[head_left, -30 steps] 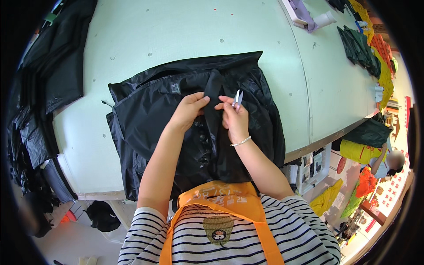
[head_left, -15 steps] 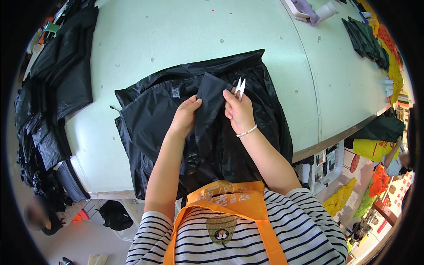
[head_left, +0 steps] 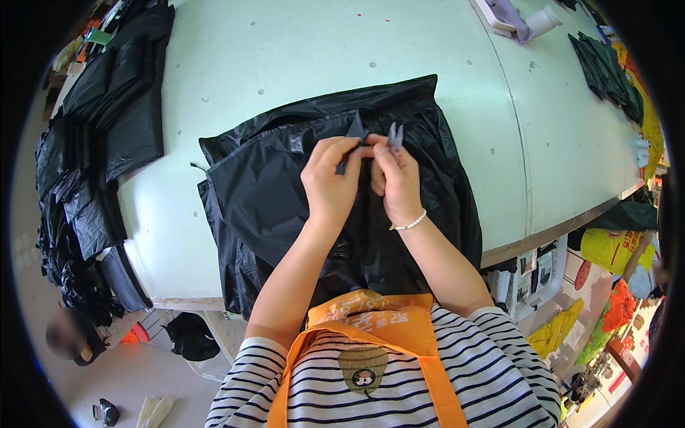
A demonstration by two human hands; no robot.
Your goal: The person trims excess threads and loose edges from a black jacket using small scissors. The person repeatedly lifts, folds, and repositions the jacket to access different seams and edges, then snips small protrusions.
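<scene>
A: At the far left we see a heap of black garments piled along the edge of the pale green table, some pieces hanging over its side.

B: And toward the middle we find the black jacket, spread flat on the table with its lower part hanging over the near edge.

A: Our left hand rests on it near the upper middle, the fingers closed in a pinch on a small fold of the black fabric.

B: Just to its right, touching it at the fingertips, we see our right hand, a beaded bracelet on the wrist.

A: That hand is closed around small thread snips, their twin points standing up above the fingers, right at the pinched fold.

B: Whether the blades are apart or touching the cloth, we cannot tell.

A: Below, we see our orange apron over a striped shirt.

B: Farther right, well apart from the jacket, a stack of dark green cloth lies on the table near its far corner, and a grey holder with a white roll sits at the top edge.
</scene>
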